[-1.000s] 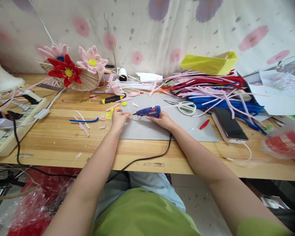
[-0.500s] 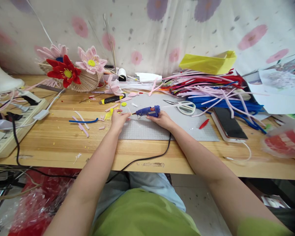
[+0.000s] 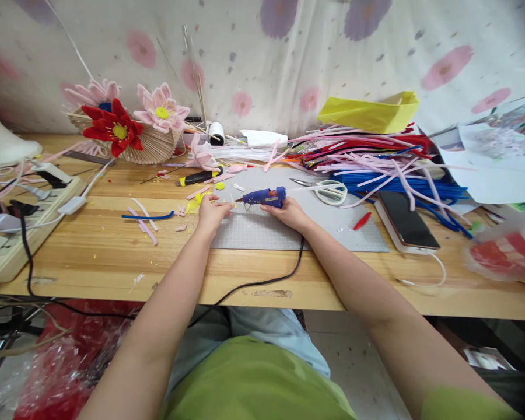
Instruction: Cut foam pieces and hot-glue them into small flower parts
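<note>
Right hand: your right hand [image 3: 291,213] wraps the handle of the blue glue gun [image 3: 262,197], fingers curled closed, nozzle aimed across at your other hand.
Left hand: here's your left hand [image 3: 212,214], thumb and fingertips nearly together at the nozzle; whether they pinch something small, you can't tell from here.
Glue gun: it sits between your two hands, over the grey mat [image 3: 262,230], its tip just beside your left fingertips; contact is too fine to call.
Done: beyond your left hand, the red flower [image 3: 114,131] and the pink flower [image 3: 161,111] look complete.
Left: the gluing at your fingertips looks mid-step, and no finished joint shows; past your right hand, the blue stems [image 3: 420,189] lie loose in their pile.
Edges: the counter [image 3: 114,256] ends on your side of both hands, your forearms crossing that front edge, the black cord [image 3: 262,283] slipping over it between them.
Room: your easiest space is toward you, over the near mat; beyond your right hand the scissors [image 3: 330,192] crowd things, and the cutter [image 3: 200,177] lies just beyond your left.
</note>
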Motion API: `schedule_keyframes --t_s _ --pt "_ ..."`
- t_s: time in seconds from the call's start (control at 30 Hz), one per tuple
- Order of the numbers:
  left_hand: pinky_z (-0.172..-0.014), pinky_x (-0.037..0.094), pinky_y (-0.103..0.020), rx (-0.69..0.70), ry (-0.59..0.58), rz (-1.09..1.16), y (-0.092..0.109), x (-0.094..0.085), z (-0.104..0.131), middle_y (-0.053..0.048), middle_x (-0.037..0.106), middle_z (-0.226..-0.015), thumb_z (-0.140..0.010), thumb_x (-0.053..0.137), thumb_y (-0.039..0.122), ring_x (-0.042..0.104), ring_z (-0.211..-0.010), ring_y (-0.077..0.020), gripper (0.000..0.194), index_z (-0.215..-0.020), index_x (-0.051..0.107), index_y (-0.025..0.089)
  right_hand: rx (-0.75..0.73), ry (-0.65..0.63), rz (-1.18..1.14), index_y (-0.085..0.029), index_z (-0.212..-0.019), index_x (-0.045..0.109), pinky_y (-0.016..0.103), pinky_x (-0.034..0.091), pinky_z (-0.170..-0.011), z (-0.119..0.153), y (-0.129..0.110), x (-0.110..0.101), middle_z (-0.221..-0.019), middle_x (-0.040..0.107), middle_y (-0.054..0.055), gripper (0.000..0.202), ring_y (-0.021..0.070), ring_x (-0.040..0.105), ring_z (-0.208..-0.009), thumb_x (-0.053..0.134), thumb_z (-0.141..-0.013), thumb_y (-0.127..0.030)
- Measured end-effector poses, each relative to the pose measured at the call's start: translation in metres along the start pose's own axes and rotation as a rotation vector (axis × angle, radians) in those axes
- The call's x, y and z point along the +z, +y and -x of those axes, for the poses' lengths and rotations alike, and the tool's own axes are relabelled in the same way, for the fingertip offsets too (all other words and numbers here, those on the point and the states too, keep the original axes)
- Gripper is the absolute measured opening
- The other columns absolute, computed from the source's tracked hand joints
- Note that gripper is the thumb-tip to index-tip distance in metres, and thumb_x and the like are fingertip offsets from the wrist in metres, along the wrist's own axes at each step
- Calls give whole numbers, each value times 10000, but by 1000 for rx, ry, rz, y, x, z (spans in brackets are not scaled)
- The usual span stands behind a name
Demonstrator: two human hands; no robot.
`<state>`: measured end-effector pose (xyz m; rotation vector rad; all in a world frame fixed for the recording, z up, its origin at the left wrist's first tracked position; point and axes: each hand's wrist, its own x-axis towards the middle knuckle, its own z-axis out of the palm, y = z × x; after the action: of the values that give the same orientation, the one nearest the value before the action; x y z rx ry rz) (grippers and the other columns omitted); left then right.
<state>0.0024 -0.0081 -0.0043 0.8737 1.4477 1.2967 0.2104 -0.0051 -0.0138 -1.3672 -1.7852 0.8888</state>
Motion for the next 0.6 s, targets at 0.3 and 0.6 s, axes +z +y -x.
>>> schedule_keyframes --t_s 0.3,0.6 --pt "-572 493 -239 21 -29 -18 0 0 2 43 611 -649 -556 697 108 609 -619 -112 465 -848 350 208 108 111 -146 -171 -766 618 263 403 -552 -6 8 -1 -579 562 -7 434 116 490 -534 647 -637 -585" --pt "-565 504 -249 30 1 4 -1 1 0 44 603 -677 -552 696 121 631 -674 -134 495 -869 328 219 148 181 -203 -170 -650 556 248 351 -473 -4 2 -4 -514 520 -21 422 83 420 -430 625 -652 -586"
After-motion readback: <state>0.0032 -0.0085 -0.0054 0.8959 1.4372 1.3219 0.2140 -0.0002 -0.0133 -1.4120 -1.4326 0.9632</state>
